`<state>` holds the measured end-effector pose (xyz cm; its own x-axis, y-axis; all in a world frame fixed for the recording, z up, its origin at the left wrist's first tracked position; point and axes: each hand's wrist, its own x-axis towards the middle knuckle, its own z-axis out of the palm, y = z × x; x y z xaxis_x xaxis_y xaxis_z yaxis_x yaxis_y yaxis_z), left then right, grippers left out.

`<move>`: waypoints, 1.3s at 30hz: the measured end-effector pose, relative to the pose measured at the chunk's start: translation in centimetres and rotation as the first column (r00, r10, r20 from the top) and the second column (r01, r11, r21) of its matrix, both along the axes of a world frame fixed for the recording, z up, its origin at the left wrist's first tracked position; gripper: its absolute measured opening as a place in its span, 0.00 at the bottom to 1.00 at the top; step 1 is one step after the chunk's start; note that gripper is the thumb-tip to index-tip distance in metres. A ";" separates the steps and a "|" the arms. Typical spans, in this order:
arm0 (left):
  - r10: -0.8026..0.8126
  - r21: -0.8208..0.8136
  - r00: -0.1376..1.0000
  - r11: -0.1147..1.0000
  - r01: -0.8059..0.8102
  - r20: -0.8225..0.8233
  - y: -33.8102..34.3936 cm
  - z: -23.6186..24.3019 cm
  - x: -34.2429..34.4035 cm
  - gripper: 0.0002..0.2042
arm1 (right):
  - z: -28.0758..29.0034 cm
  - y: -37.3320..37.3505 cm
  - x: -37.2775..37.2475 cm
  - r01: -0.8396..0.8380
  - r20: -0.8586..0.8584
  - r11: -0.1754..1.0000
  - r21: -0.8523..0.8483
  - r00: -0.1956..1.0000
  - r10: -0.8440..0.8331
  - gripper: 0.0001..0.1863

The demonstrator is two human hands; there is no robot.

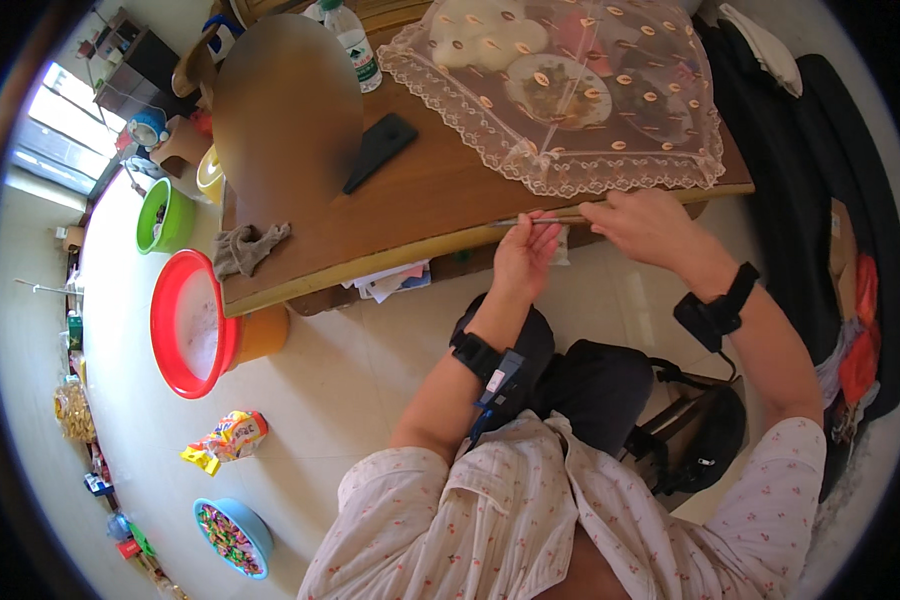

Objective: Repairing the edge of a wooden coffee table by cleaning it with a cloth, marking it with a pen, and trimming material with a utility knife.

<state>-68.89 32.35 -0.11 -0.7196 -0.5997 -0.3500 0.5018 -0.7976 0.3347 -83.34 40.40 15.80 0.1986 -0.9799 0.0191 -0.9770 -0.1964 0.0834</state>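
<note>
"Left to right, what have we got?"
"Our left hand [528,256] pinches a thin rod [568,220] by the near edge of the table [420,200]; our right hand [652,228] is closed on its other end."
"And the step?"
"Working it two-handed, we'd judge. The next move calls for a steady left pinch and our right clear of the cover [485,125]."

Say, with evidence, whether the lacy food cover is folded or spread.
Spread: the lacy food cover stretches wide over dishes that show through its mesh.
</note>
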 end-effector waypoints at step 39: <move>0.259 -0.074 0.964 0.964 -0.254 0.067 -5.0 -0.5 14.0 0.13 | -0.8 -6.4 13.5 -0.072 0.114 0.997 0.021 0.991 0.069 0.08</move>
